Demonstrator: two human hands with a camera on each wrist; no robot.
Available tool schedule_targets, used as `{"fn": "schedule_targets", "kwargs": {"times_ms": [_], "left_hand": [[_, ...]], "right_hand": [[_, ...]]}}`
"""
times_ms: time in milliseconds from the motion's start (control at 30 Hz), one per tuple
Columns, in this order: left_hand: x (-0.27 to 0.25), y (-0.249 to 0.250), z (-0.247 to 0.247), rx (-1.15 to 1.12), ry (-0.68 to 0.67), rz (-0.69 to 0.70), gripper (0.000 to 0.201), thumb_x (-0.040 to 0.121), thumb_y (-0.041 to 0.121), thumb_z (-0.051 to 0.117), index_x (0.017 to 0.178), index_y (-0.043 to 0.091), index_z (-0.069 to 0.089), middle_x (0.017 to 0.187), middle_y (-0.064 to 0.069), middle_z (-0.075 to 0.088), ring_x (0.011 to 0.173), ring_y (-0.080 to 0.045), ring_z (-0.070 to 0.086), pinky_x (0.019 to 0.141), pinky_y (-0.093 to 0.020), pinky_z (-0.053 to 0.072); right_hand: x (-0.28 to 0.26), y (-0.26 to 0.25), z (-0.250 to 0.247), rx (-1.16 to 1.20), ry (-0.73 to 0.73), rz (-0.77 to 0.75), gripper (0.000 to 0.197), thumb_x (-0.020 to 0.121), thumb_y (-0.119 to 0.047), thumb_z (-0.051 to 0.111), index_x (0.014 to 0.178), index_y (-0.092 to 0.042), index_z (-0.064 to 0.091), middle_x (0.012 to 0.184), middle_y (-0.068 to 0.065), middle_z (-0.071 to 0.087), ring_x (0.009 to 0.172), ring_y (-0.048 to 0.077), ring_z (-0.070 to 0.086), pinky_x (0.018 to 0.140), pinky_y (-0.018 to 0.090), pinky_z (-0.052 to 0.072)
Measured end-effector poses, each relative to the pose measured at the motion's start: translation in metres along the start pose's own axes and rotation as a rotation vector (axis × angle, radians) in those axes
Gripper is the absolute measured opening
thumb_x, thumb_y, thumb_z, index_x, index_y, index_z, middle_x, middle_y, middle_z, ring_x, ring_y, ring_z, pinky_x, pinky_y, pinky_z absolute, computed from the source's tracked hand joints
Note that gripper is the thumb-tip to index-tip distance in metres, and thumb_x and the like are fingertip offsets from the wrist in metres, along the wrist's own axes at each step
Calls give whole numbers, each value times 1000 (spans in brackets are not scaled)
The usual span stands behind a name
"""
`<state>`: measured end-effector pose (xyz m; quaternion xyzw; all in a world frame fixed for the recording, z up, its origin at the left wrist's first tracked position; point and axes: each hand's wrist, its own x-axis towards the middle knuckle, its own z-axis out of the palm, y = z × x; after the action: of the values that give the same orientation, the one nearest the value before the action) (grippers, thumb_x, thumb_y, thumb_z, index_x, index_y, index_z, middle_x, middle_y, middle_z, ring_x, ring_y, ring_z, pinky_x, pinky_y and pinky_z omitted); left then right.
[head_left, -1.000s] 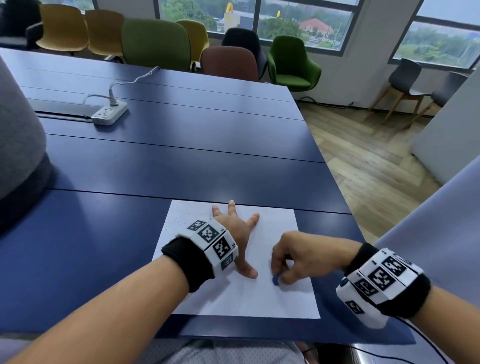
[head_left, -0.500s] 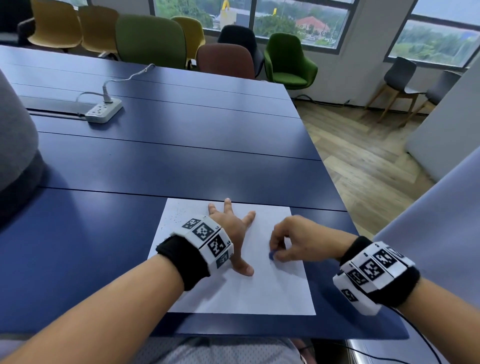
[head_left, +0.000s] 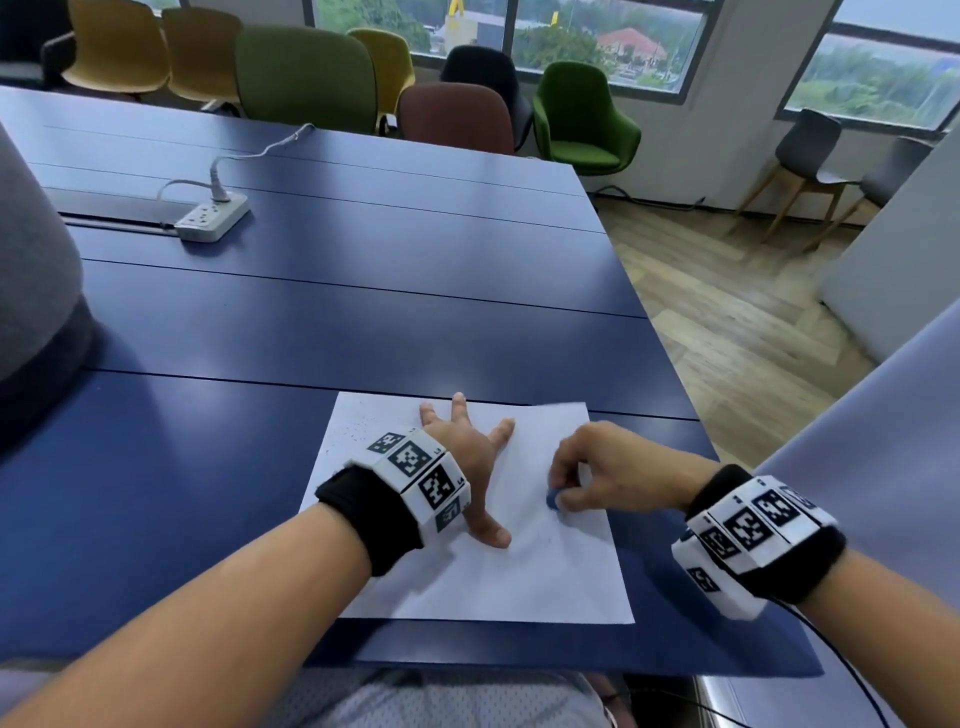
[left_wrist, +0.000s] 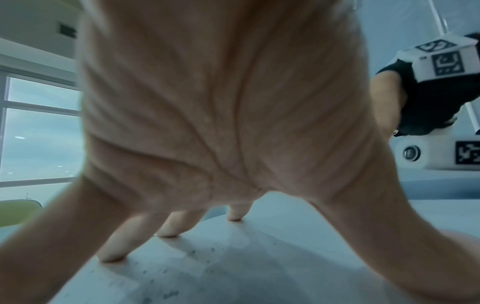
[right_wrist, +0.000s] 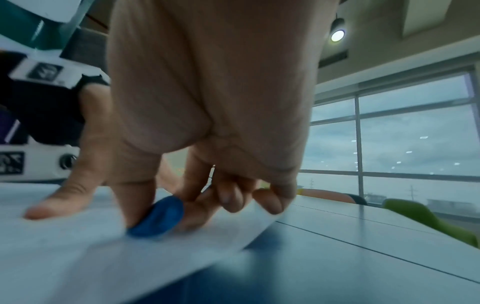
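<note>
Eraser (head_left: 552, 502) is travelling toward 12 o'clock up the paper (head_left: 545, 571), pinched in the right grip (head_left: 602, 475), so the rubbing is working away from the near edge. Left grip (head_left: 467, 457), fingers spread straight, is still pinning the paper to the counter (head_left: 363, 322).

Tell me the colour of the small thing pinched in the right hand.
Blue. The small piece shows best in the right wrist view.

The right hand (head_left: 613, 467), pinching the blue eraser (head_left: 553, 501), has slid up the sheet of paper (head_left: 519, 582) toward 12 o'clock, away from its near edge. The sheet's far corner at 1 o'clock now looks lifted off the table (head_left: 363, 312).
</note>
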<state>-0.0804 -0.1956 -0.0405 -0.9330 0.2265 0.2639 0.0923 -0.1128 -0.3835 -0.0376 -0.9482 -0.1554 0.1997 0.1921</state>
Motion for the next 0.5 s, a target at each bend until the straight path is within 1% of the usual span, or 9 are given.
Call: {"fn": "schedule_targets", "kwargs": {"times_ms": [33,67,167,267,333,400,433,500], "left_hand": [[0,0,1,-3,2,0,136,60,74,75,154,35,-15,159,-25,-18,143,-58,1,110,-59,29],[-1,0,0,-3,3,-2,136,60,74,75,154,36,-15,159,-25,-18,143,-58,0,109,-59,30],[-2,0,-1,-5,-4,-7,136,60,73,76,154,36,-15,160,-23,-17,143,-57,0,109,-59,31],[-3,-1,0,-23,6,11,135,59,72,77,155,37,-11,161,-20,-17,144,-55,0,108,-60,31],[-3,-1,2,-12,35,50,131,61,70,78,155,37,-7,162,-14,-20,145,-52,-2,104,-66,32],[-4,2,2,15,43,128,121,68,62,78,156,38,-2,162,-6,-22,148,-44,-4,101,-73,32],[-3,4,0,22,26,172,117,72,57,78,156,39,0,163,-5,-21,149,-42,-3,103,-72,32],[0,5,-2,14,-20,221,112,74,52,78,155,43,1,164,-2,-15,150,-38,0,108,-64,32]], "right_hand": [[0,2,0,5,44,2,8,76,-24,72,81,-18,73,78,-5,71,74,10,63,75,31,54],[-1,3,1,3,39,-2,7,76,-24,72,81,-18,73,78,-5,71,73,10,62,76,31,53],[-10,-2,2,-8,-110,-17,6,76,-20,71,81,-17,73,78,-5,70,71,8,61,74,27,53],[-7,-2,-1,-16,-127,15,7,76,-20,72,81,-15,73,77,-5,70,66,5,57,72,27,52],[-3,0,-2,-25,-145,31,10,76,-23,74,80,-15,73,77,-4,70,65,5,57,71,29,53],[-1,0,-3,-27,-169,44,11,75,-28,76,80,-18,73,78,-4,71,65,6,56,69,29,52],[-1,-1,-4,-29,-181,50,12,75,-29,76,80,-19,72,79,-4,71,65,6,56,68,28,51],[2,-1,-6,-46,-202,56,11,75,-30,76,80,-21,73,78,-5,71,64,6,56,65,25,49]]}}
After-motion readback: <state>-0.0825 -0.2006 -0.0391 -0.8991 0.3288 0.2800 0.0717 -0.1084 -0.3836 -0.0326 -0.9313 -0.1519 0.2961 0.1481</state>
